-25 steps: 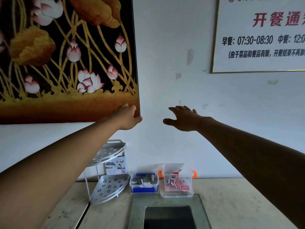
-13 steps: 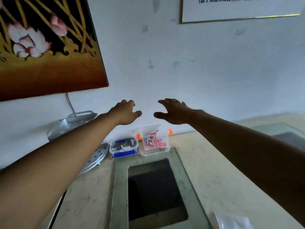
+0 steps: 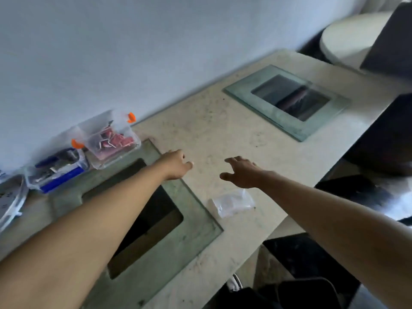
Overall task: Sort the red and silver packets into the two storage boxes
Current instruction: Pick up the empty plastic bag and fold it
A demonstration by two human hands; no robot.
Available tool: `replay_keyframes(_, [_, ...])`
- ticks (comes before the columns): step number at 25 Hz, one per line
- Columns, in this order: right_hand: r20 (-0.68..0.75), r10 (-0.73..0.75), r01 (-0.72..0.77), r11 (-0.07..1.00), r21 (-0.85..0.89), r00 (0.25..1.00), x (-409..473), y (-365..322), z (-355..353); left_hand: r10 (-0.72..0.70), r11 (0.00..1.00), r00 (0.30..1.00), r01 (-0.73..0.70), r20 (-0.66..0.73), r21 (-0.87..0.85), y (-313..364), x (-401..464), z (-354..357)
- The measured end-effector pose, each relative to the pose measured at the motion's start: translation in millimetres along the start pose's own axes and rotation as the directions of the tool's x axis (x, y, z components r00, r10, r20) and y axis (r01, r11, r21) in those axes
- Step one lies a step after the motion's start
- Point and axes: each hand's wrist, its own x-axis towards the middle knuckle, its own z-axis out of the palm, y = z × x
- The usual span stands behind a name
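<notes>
From the head view, both arms reach forward over the pale tabletop (image 3: pixel 223 130). The left hand (image 3: pixel 176 165) hangs loosely curled, holding nothing; the right hand (image 3: pixel 242 172) is spread open and empty, fingers pointing far-left. The two storage boxes sit at the far left against the wall, side by side and touching. The clear box with orange latches (image 3: pixel 111 139) holds the red packets (image 3: pixel 118 140), jumbled with no common direction. Left of it, the blue-trimmed box (image 3: pixel 56 170) holds the silver packets (image 3: pixel 52 172), too blurred to judge their axes. A clear plastic bag (image 3: pixel 233 202) lies flat just beside the right wrist, near the tabletop's near edge. Between the hands and the far glass-framed opening (image 3: pixel 287 101) the tabletop lies bare
</notes>
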Motion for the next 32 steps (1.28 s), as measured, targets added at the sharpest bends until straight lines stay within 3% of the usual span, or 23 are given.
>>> replay_keyframes(3, [0.042,0.093,-0.096,0.993,0.068,0.995,-10.0,51.8,41.0,0.010,0.999,0.989,-0.015,0.148,0.030,28.4,23.0,66.0])
replay_keyframes(6, [0.008,0.163,-0.162,0.974,0.159,0.987,-4.9,78.9,65.3,0.047,0.998,0.978,-0.052,0.201,0.018,46.0,37.9,114.8])
replay_keyframes(9, [0.012,0.250,-0.245,0.937,0.247,0.968,5.5,89.4,81.5,0.056,0.997,0.980,-0.063,0.193,0.033,46.6,48.7,148.9])
replay_keyframes(15, [0.006,0.297,-0.295,0.943,0.156,0.955,7.1,94.5,124.9,0.071,0.983,0.977,-0.103,0.203,0.152,45.1,45.8,206.2])
replay_keyframes(19, [0.019,0.321,-0.315,0.913,0.260,0.947,-6.8,99.5,131.1,0.139,0.981,0.976,-0.159,0.169,0.109,51.4,40.2,215.5])
replay_keyframes(22, [-0.003,0.382,-0.354,0.859,0.369,0.924,-36.5,105.7,132.9,0.156,0.987,0.977,-0.152,0.145,-0.044,60.9,33.5,215.9])
replay_keyframes(25, [-0.037,0.490,-0.387,0.731,0.562,0.871,-80.6,114.9,130.1,0.101,0.920,0.968,-0.002,0.231,-0.393,81.5,20.0,210.4])
replay_keyframes(27, [-0.058,0.592,-0.417,0.630,0.656,0.804,-121.5,125.3,136.9,0.158,0.758,0.933,0.095,0.323,-0.645,98.9,4.8,214.7])
replay_keyframes(29, [-0.071,0.687,-0.424,0.523,0.740,0.723,-167.5,136.0,154.6,0.272,0.716,0.877,0.090,0.396,-0.692,119.5,-17.4,231.1])
replay_keyframes(32, [0.022,0.799,-0.366,0.251,0.896,0.601,-239.0,149.8,187.7,0.414,0.805,0.810,-0.112,0.415,-0.583,153.0,-52.4,266.6])
